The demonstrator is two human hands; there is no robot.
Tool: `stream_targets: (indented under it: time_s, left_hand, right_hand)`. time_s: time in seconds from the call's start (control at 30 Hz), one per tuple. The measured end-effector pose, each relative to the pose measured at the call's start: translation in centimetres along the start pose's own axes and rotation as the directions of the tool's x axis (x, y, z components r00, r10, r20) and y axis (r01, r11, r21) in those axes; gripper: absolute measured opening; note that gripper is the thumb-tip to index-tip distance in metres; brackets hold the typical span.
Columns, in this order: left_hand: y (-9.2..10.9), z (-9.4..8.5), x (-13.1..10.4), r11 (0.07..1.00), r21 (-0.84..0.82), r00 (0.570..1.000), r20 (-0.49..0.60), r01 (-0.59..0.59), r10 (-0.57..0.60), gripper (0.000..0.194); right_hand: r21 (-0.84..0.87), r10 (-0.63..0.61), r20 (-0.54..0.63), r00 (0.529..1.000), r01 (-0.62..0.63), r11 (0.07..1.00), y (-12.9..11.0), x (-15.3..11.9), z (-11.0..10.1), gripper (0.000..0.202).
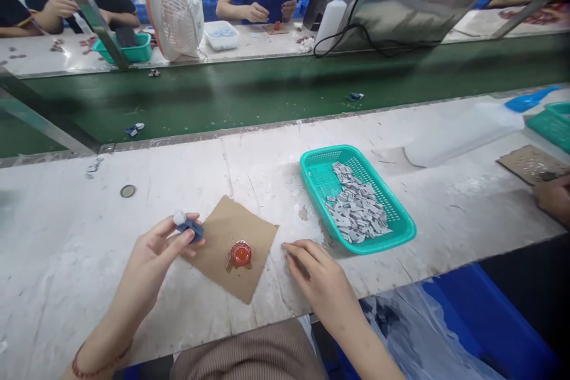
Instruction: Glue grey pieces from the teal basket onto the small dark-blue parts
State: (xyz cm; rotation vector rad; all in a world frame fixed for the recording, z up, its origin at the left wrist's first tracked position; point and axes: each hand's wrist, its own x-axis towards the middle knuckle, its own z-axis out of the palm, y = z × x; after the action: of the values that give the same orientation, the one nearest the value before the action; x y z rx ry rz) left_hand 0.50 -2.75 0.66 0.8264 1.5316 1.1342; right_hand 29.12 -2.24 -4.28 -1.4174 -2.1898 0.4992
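On cardboard (222, 222), red pot (241, 254) sits; green basket (403, 240) rightward. Blue piece (195, 228) clamped by fingers of left hand (154, 255); right hand (323, 273) closure: cannot tell.

Cardboard square (222, 231) on the near tabletop (57, 285), small pot (241, 254) on it. Left hand (154, 255) at the cardboard's left corner, small folded piece (192, 230) between its fingers. Right hand (318, 276) just right of the cardboard. Basket (406, 231) right of it, tags (358, 208) inside. Bottle (463, 130) farther right and behind. Bottle cap (127, 190) left and behind. Belt (249, 92) behind the cardboard, past the tabletop edge, scraps (356, 97) on it. Fan (180, 18) beyond the belt, left of the cardboard.
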Motion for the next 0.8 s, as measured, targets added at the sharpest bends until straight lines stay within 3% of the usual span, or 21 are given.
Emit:
stream_targets:
  time_s: [0.1,0.27,0.47,0.8]
  left_hand:
    - [-1.7,-0.1,-1.9,0.999,-0.034,1.0,-0.017,0.01,-0.011,0.031]
    - [-3.9,1.3,-3.8,0.984,-0.17,0.997,-0.056,0.051,-0.061,0.03]
    - [-4.6,2.3,-4.7,0.968,-0.243,0.994,-0.067,0.066,-0.085,0.028]
    - [-4.7,1.5,-4.0,0.984,-0.167,0.998,0.012,0.057,-0.056,0.028]
  right_hand:
    - [0.06,-0.026,-0.009,1.0,0.027,0.998,-0.8,0.9,-0.4,0.022]
    - [0.262,-0.143,0.028,0.989,0.131,0.956,-4.3,3.1,-0.6,0.017]
    - [0.167,-0.269,0.186,0.945,0.239,0.957,-6.3,4.3,0.5,0.021]
    - [0.109,-0.313,0.158,0.937,0.298,0.948,-6.4,3.9,0.8,0.02]
